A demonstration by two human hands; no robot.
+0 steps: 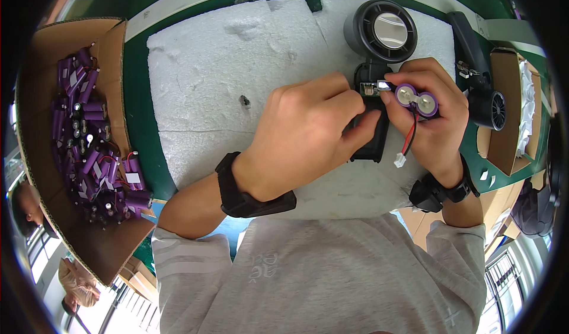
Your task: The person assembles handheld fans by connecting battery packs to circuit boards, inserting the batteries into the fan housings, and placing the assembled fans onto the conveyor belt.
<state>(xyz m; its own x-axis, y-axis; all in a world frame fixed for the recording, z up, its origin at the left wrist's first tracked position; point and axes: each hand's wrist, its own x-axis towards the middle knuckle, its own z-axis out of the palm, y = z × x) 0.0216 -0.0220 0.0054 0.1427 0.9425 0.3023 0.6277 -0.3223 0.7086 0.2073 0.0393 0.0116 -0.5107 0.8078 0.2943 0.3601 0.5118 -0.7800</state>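
Note:
A black handheld fan (pixel 382 31) lies on a white foam slab, its round head away from me and its open handle (pixel 371 141) toward me. A small circuit part (pixel 368 89) shows in the handle's upper end, beside a small white tab (pixel 384 85). My left hand (pixel 308 132) curls over the handle's left side, thumb and forefinger at it; the fingers' undersides are hidden. Just right of the handle, my right hand (pixel 438 109) grips a purple two-cell battery pack (pixel 416 100), cell ends up. Its red and black wires (pixel 410 135) hang to a white connector (pixel 400 160).
The foam slab (pixel 201 79) covers much of the green table. On the left stands a cardboard box (pixel 109 38) of purple battery packs (pixel 89 150). Another black fan (pixel 487 106) lies at right, beside a smaller carton (pixel 501 138) with white pieces. Other people are at far left.

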